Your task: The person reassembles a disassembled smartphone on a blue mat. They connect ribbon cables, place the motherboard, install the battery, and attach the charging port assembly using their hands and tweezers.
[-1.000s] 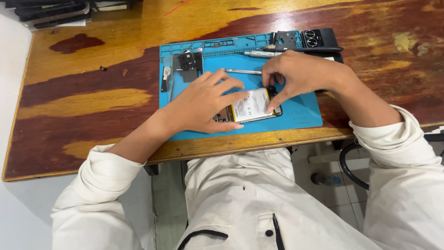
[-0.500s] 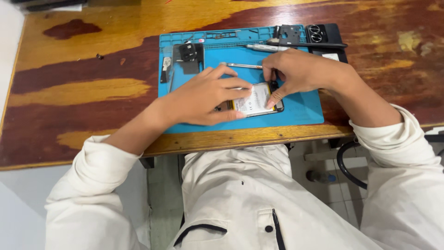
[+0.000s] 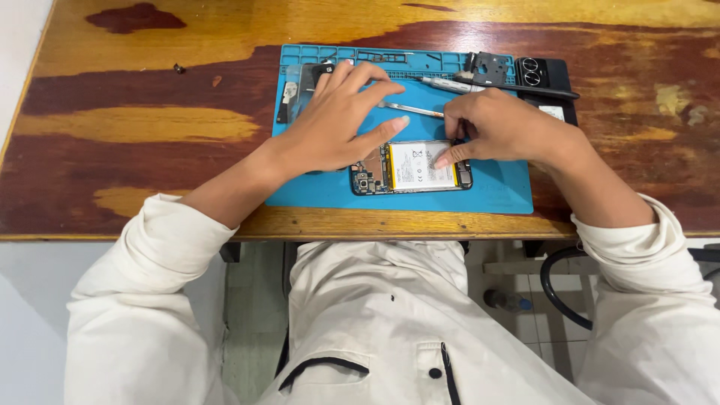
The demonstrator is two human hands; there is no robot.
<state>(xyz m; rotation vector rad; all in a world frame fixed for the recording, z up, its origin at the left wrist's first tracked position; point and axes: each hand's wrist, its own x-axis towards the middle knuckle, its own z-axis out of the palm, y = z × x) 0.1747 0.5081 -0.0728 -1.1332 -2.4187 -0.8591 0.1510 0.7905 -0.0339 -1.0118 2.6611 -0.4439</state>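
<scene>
**A:** Take the blue mat (image 3: 495,196) as your anchor. Your opened phone (image 3: 411,167) lies near the mat's front edge, back cover off, and the only label in sight is the white rectangular one with a yellow strip along its right side — it sits on the battery in the phone's middle.

**B:** And your hands?

**A:** Your left hand (image 3: 337,124) rests over the phone's left end, fingers spread and lying flat, not pinching anything. Your right hand (image 3: 499,127) is at the phone's right end, fingers drawn together, one fingertip pressed down on the label's right edge; whether it pinches something small I cannot tell.

**B:** Counts?

**A:** One phone, one mat. Behind the phone on the mat lie one thin metal tool (image 3: 411,110) and one white pen-shaped tool (image 3: 450,84). At the mat's back right corner sits one dark cover piece with two round camera rings (image 3: 541,73). At the mat's back left are a few small dark parts (image 3: 289,96), half hidden by your left hand.

**B:** Surface?

**A:** The mat lies on a varnished wooden table (image 3: 150,127), patchy yellow and dark red-brown — pale tiled floor shows below the table's front edge.
</scene>
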